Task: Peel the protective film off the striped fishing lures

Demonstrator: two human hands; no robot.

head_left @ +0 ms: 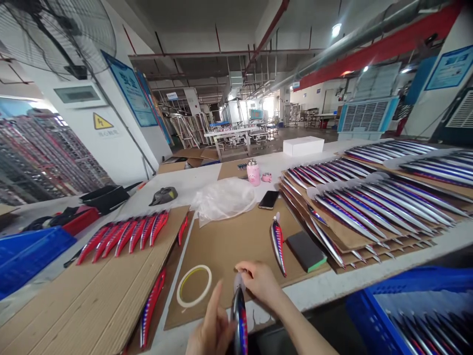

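Observation:
A fishing lure (241,315) with a dark back, blue bars and a clear lip is between my hands at the bench's near edge. My left hand (211,328) grips its body from the left, index finger pointing up. At the front end, my right hand (260,282) pinches by the lip with thumb and forefinger. A roll of masking tape (180,292) lies on the cardboard sheet (225,246) left of my hands. To the right, another lure (277,246) in silver, blue and red rests beside a black block (306,250) with a green edge.
Red lures (135,234) line a cardboard board (92,291) on the left. Stacked cardboard with rows of silver lures (369,207) fills the right. Further back are a plastic bag (225,197), a phone (268,199) and a pink bottle (253,173). Blue crates (364,315) flank the bench.

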